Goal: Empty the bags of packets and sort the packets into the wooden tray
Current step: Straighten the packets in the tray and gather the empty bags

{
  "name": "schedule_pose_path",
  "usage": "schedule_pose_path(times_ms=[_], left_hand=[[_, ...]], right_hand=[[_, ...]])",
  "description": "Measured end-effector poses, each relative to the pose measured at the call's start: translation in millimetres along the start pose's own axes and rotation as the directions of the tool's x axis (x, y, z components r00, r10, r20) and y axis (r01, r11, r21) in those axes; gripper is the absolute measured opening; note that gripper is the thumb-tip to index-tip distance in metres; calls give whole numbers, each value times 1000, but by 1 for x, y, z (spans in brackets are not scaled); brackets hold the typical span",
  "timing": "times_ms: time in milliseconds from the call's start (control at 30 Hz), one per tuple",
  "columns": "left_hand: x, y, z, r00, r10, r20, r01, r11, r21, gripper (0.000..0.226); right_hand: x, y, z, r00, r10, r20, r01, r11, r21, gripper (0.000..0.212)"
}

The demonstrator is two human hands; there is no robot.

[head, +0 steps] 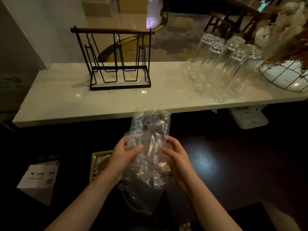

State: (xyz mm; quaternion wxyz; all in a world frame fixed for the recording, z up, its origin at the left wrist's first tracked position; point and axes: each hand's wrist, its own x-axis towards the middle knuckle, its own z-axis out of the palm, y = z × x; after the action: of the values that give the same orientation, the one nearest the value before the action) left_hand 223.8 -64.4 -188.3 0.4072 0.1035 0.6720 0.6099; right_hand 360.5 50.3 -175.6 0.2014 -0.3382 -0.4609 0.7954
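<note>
A clear crumpled plastic bag [150,139] is held up over the dark lower surface, both hands gripping its sides. My left hand [120,155] pinches its left edge and my right hand [175,155] holds its right edge. Dark contents show faintly inside the bag; I cannot make out single packets there. The wooden tray [93,165] lies low on the left, mostly hidden behind my left hand and forearm, with white and brown packets [101,163] in the visible compartment.
A white marble counter [83,100] spans the back, carrying a black wire rack [116,64], upturned glasses on a glass plate [221,64] and a wire basket with dried flowers [286,70]. A ream of A4 paper [40,177] lies at the left.
</note>
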Motion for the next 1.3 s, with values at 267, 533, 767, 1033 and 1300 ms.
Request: schedule_pose_path(times_ms=[267, 533, 767, 1033, 1300], left_hand=[[0, 5, -1, 994, 29, -102, -36, 997, -73, 34], [6, 9, -16, 984, -28, -177, -25, 957, -290, 25], [-6, -9, -2, 963, 232, -138, -205, 960, 189, 41], [-23, -8, 0, 988, -59, 141, 39, 990, 137, 47], [-24, -5, -4, 996, 41, -79, -38, 999, 39, 18]], right_hand=[[16, -6, 11, 965, -264, -7, 236, 875, -422, 30], [18, -16, -2, 977, -176, 116, 207, 907, -366, 18], [24, -20, 7, 953, -299, 46, 295, 887, -356, 30], [34, -27, 11, 842, -538, -44, 421, 705, -571, 25], [19, -30, 16, 872, -488, -29, 438, 807, -395, 32]])
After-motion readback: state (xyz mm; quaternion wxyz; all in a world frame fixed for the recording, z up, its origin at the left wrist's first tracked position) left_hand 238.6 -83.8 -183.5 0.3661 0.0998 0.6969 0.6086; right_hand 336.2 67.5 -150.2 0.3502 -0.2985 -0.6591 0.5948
